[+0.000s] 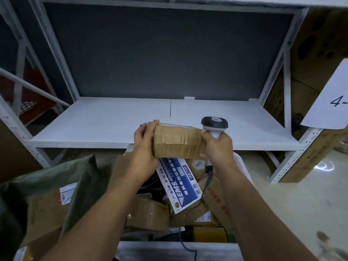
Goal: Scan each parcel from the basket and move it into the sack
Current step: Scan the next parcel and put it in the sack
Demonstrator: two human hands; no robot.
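A small taped brown cardboard parcel (pixel 178 142) is held up in front of me, above the basket. My left hand (pixel 146 143) grips its left end, fingers curled over the top edge. My right hand (pixel 218 146) grips the handle of a grey and white barcode scanner (pixel 214 125), whose head rises just right of the parcel; the hand also touches the parcel's right end. Below lies the basket (pixel 169 247), full of several brown boxes and a blue and white EMS envelope (pixel 180 185). The green sack (pixel 82 178) stands open at lower left with boxes inside.
A white metal shelf (pixel 113 125) stretches ahead at hand height, with a dark back panel behind. Rack uprights stand left and right. Large cardboard boxes (pixel 318 53) and a paper sign marked 4- (pixel 333 98) are at right. The scanner's cable (pixel 207 181) hangs into the basket.
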